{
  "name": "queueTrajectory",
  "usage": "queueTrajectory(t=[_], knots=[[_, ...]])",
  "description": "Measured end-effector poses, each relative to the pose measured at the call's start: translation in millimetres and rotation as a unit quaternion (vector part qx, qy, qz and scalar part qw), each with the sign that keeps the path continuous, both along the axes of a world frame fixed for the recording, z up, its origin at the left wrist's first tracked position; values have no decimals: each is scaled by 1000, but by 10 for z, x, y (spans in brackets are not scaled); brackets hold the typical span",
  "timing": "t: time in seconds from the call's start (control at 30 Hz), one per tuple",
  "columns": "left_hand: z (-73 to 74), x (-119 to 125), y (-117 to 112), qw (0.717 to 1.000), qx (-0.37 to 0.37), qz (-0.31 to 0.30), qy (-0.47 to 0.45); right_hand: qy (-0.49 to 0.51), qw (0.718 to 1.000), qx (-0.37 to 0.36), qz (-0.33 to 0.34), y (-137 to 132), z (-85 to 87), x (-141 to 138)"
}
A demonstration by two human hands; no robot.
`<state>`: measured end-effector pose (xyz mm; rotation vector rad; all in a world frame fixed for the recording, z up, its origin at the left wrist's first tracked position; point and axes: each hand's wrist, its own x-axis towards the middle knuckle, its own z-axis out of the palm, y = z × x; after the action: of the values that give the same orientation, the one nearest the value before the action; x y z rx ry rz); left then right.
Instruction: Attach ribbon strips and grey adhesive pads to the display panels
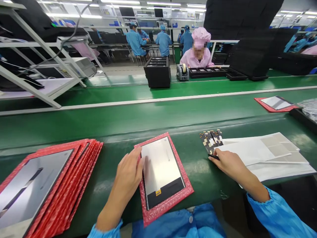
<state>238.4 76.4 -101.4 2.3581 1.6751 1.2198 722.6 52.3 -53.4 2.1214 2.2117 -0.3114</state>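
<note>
A display panel (162, 165) with a silvery back, a black lower strip and a small yellow label lies on a red bubble-wrap sheet (170, 204) in front of me. Against its left edge rests my left hand (130, 168), the thumb and fingers apart and touching the edge. My right hand (229, 163) pinches a thin black tool (213, 156), whose exact kind I cannot make out. Just beyond the tool lies a cluster of small black flex cables (211, 140) with white and gold patches. White paper sheets (257, 150) lie partly beneath the right hand.
On the left leans a stack of similar panels in red bubble wrap (84, 165). Another panel (277, 102) lies at the far right beside a black tray (305, 119). Across the green bench stand a black box (158, 73), a tape dispenser (182, 72) and a co-worker in pink (196, 59).
</note>
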Motion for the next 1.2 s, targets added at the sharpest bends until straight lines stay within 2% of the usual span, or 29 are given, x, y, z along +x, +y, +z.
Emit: queueTrajectory(t=[0.1,0.2,0.3,0.4,0.57,0.7,0.83,0.97,1.07,1.2], knots=[[-105,-211,-382,996,10,47,-70,-29,999,-39,-10,35,95,-90],[-137,-172,-536,992,9,32,-120,-59,996,-69,-9,77,216,-181],[-107,-21,-544,993,4,24,-119,-80,992,-94,0,141,327,-263],[-91,71,-548,994,-5,46,-103,-85,990,-116,9,202,417,-308],[-142,40,-567,997,-18,38,-67,-103,987,-126,-13,218,522,-312],[-235,-9,-448,998,-52,34,-10,-103,985,-136,-16,209,553,-335],[-291,-8,-331,996,-77,36,35,-74,987,-144,-15,255,548,-321],[-254,0,-370,997,-65,44,-12,-22,989,-147,-26,318,520,-207],[-210,10,-507,996,-32,27,-74,41,987,-152,-23,340,529,-85],[-140,129,-850,993,-14,5,-118,151,980,-132,-16,327,598,101]])
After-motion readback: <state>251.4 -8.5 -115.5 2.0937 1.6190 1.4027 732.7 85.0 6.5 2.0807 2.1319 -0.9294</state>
